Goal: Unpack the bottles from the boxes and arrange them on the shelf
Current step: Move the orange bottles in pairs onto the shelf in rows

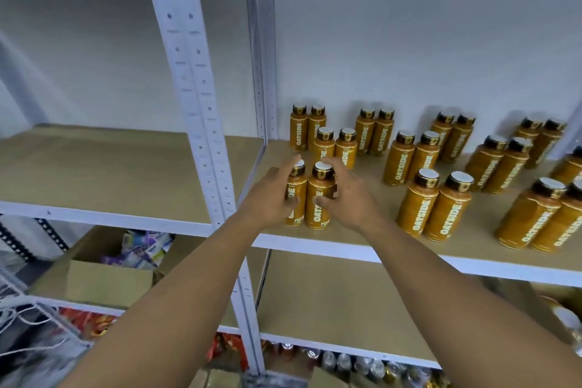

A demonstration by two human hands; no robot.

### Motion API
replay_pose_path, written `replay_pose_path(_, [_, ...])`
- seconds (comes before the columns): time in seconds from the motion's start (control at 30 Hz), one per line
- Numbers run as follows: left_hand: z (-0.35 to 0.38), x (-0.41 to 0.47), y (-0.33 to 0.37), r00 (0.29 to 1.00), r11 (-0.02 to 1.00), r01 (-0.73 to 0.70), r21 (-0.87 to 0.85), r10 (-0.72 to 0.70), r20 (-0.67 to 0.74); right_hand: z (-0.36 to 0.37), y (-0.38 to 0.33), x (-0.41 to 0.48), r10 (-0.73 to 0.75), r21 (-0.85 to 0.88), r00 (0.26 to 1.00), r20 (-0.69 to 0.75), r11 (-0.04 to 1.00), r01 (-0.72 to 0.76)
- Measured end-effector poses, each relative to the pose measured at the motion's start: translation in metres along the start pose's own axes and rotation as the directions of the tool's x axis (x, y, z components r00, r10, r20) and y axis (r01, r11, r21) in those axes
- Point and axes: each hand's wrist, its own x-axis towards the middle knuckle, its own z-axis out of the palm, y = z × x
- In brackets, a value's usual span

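Several orange bottles with dark caps stand in pairs on the wooden shelf (371, 230), in rows running from front to back. At the front left of the shelf stands one pair. My left hand (271, 195) wraps the left bottle (294, 198) of that pair. My right hand (346, 195) wraps the right bottle (319, 198). Both bottles are upright with their bases on the shelf board, side by side and touching. More pairs (436, 205) stand to the right along the front edge.
A white perforated upright (201, 104) stands just left of my hands. Beyond it lies a bare left shelf (94, 167). Below are an open cardboard box (107, 277) with packets, a bare lower shelf (340, 302) and cans (346, 362) at the bottom.
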Motion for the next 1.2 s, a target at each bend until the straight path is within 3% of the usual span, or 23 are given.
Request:
replay_pose_path(0.63, [-0.012,-0.004,-0.017,1.0,0.997,0.022,-0.078,-0.02,0.022,0.014,-0.015,0.005,0.004,-0.01,1.0,-0.023,1.0,-0.004])
replay_pose_path(1.2, [-0.01,-0.004,-0.016,0.999,0.997,0.035,-0.074,-0.034,0.009,0.011,-0.009,0.005,0.001,0.03,0.999,0.043,1.0,-0.003])
